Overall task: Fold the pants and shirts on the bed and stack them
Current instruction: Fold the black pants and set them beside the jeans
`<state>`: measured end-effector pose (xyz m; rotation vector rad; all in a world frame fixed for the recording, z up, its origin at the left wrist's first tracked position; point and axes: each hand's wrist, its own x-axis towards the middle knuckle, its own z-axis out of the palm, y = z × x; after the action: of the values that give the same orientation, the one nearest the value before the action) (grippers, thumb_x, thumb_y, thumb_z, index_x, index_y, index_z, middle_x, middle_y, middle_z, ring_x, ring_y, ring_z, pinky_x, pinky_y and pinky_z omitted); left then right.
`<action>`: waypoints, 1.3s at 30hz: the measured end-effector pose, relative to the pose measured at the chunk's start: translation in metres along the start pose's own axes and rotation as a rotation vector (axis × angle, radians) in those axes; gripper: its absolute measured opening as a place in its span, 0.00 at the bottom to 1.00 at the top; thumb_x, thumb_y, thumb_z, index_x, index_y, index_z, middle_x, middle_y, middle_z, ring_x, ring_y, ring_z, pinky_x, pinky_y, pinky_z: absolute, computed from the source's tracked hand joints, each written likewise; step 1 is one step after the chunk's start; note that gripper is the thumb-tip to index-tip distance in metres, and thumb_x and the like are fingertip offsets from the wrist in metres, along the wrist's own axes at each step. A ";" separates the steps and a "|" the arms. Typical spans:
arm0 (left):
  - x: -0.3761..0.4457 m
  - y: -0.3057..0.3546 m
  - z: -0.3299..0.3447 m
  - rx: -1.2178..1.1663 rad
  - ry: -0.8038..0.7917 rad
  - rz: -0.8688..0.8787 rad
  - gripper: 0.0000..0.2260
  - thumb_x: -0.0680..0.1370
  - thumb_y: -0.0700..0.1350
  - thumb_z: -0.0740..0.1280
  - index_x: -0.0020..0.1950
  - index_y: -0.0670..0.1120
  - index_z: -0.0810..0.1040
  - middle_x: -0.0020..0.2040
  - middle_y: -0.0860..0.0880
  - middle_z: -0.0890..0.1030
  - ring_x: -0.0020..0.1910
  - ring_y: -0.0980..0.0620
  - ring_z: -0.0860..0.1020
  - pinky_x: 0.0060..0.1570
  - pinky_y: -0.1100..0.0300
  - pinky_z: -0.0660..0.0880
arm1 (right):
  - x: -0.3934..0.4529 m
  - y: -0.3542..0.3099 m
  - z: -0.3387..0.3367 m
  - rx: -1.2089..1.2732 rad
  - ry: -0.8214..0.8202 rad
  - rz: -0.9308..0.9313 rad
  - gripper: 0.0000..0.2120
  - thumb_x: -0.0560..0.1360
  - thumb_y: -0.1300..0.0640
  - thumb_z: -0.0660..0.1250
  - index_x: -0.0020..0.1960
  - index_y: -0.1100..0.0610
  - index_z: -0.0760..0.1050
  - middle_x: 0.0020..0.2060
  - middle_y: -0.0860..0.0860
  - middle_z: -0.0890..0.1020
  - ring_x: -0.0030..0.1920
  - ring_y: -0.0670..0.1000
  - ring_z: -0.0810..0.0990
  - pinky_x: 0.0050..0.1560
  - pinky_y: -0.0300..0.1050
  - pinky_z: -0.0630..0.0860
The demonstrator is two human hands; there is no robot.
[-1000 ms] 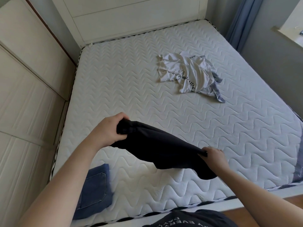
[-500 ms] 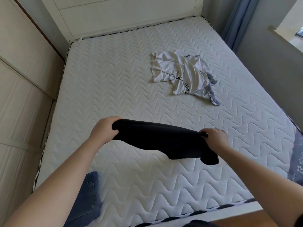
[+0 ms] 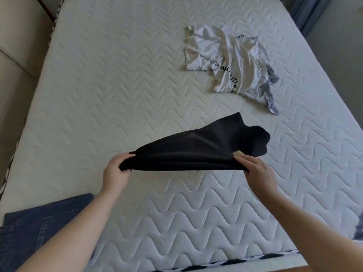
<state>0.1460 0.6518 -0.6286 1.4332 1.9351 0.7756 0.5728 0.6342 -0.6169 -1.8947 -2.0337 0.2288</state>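
Above the middle of the white quilted mattress [image 3: 121,79], a black garment [image 3: 198,150] hangs stretched between two bare hands. At about 8 o'clock of the garment, the left hand [image 3: 115,173] grips one end, its fingers curled round a bunched corner of the dark cloth with the thumb on top. At about 4 o'clock of the garment, the right hand [image 3: 257,171] pinches the other end, thumb laid along the upper side and the other fingers tucked beneath the fabric. A small pale tag [image 3: 238,153] shows just beside the right thumb tip. The far edge of the garment lifts toward 1 o'clock, where a rounded flap sticks out past the right hand; whether this far part touches the mattress cannot be told.

Toward 1 o'clock on the mattress, well apart from the hands, lies a crumpled white shirt [image 3: 225,55] with black lettering, unfolded. A grey-blue piece of cloth [image 3: 272,95] pokes out from under its right side. At 7 o'clock, by the near left corner of the mattress, a folded pair of blue jeans [image 3: 35,230] lies flat, partly covered by the left forearm. A blue curtain [image 3: 306,10] hangs at 1 o'clock beyond the mattress corner.
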 end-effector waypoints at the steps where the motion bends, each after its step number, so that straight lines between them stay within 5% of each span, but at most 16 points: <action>1: -0.008 -0.022 0.012 0.033 -0.023 -0.017 0.24 0.67 0.26 0.68 0.56 0.49 0.82 0.58 0.50 0.80 0.59 0.49 0.77 0.61 0.66 0.68 | -0.016 0.005 0.022 -0.012 -0.062 0.035 0.23 0.68 0.74 0.72 0.59 0.54 0.83 0.56 0.49 0.84 0.42 0.61 0.82 0.39 0.52 0.80; 5: -0.054 -0.096 0.052 0.179 -0.206 -0.099 0.24 0.66 0.25 0.67 0.56 0.46 0.83 0.63 0.46 0.76 0.63 0.45 0.75 0.62 0.63 0.66 | -0.081 0.020 0.096 -0.095 -0.390 0.209 0.15 0.79 0.59 0.65 0.63 0.46 0.81 0.63 0.44 0.80 0.56 0.56 0.80 0.50 0.48 0.77; 8: -0.090 -0.134 0.065 0.231 -0.332 -0.071 0.22 0.68 0.26 0.67 0.57 0.46 0.82 0.68 0.46 0.71 0.61 0.43 0.75 0.61 0.53 0.72 | -0.116 0.015 0.132 -0.048 -0.545 0.330 0.19 0.81 0.63 0.60 0.68 0.48 0.77 0.68 0.45 0.75 0.60 0.53 0.77 0.52 0.44 0.74; 13: -0.111 -0.163 0.071 0.492 -0.529 -0.021 0.25 0.73 0.37 0.70 0.69 0.51 0.72 0.76 0.48 0.57 0.73 0.45 0.63 0.73 0.49 0.59 | -0.134 -0.032 0.157 0.419 -0.389 0.842 0.17 0.81 0.61 0.59 0.65 0.47 0.75 0.60 0.50 0.79 0.51 0.51 0.80 0.43 0.41 0.72; 17: -0.109 -0.164 0.073 0.746 -0.548 0.055 0.26 0.76 0.45 0.66 0.73 0.57 0.64 0.77 0.50 0.51 0.73 0.47 0.63 0.74 0.45 0.52 | -0.129 -0.071 0.169 0.749 -0.498 1.084 0.16 0.81 0.60 0.61 0.69 0.55 0.71 0.54 0.52 0.80 0.44 0.50 0.82 0.50 0.48 0.79; 24: -0.110 -0.140 0.092 0.927 -0.393 0.266 0.24 0.73 0.34 0.65 0.66 0.50 0.70 0.72 0.44 0.63 0.71 0.44 0.62 0.71 0.42 0.56 | -0.106 -0.094 0.194 0.931 -0.297 1.332 0.23 0.82 0.65 0.57 0.76 0.56 0.60 0.66 0.56 0.75 0.57 0.52 0.80 0.55 0.43 0.75; 28: -0.115 -0.137 0.114 0.907 -0.425 0.376 0.25 0.76 0.35 0.63 0.72 0.49 0.65 0.72 0.46 0.64 0.70 0.46 0.64 0.71 0.48 0.57 | -0.095 -0.089 0.197 1.208 -0.217 1.509 0.20 0.85 0.60 0.50 0.76 0.60 0.60 0.73 0.61 0.68 0.74 0.56 0.67 0.60 0.44 0.71; 31: -0.112 -0.148 0.113 0.926 -0.460 0.329 0.27 0.75 0.35 0.63 0.72 0.50 0.63 0.72 0.47 0.64 0.70 0.48 0.64 0.66 0.50 0.63 | -0.089 -0.077 0.205 1.232 -0.127 1.533 0.19 0.83 0.60 0.58 0.72 0.66 0.65 0.65 0.58 0.76 0.64 0.48 0.78 0.43 0.34 0.78; 33: -0.111 -0.150 0.108 0.953 -0.473 0.311 0.27 0.73 0.35 0.65 0.70 0.51 0.65 0.69 0.48 0.66 0.69 0.49 0.65 0.61 0.50 0.65 | -0.087 -0.071 0.212 1.353 -0.107 1.521 0.19 0.84 0.63 0.57 0.72 0.71 0.65 0.47 0.50 0.77 0.41 0.29 0.80 0.36 0.26 0.74; 35: -0.111 -0.148 0.105 0.975 -0.488 0.306 0.24 0.72 0.35 0.66 0.65 0.50 0.67 0.65 0.49 0.68 0.66 0.49 0.67 0.57 0.51 0.66 | -0.094 -0.065 0.211 1.363 -0.062 1.545 0.13 0.84 0.63 0.57 0.65 0.67 0.72 0.38 0.49 0.71 0.25 0.34 0.77 0.30 0.26 0.72; 37: -0.111 -0.145 0.102 0.991 -0.485 0.301 0.23 0.71 0.34 0.66 0.63 0.49 0.69 0.63 0.48 0.70 0.63 0.49 0.69 0.55 0.51 0.67 | -0.103 -0.070 0.202 1.165 -0.002 1.596 0.02 0.81 0.61 0.62 0.54 0.57 0.72 0.37 0.51 0.75 0.28 0.44 0.79 0.31 0.33 0.76; 39: -0.112 -0.143 0.097 1.015 -0.502 0.299 0.23 0.70 0.34 0.66 0.62 0.48 0.70 0.62 0.48 0.70 0.63 0.48 0.70 0.54 0.51 0.68 | -0.112 -0.073 0.199 1.070 -0.040 1.580 0.07 0.78 0.61 0.66 0.52 0.54 0.69 0.35 0.52 0.76 0.32 0.47 0.77 0.39 0.36 0.76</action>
<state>0.1581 0.5187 -0.7853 2.2358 1.7510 -0.5579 0.4379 0.5407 -0.7917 -2.0553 0.1834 1.3138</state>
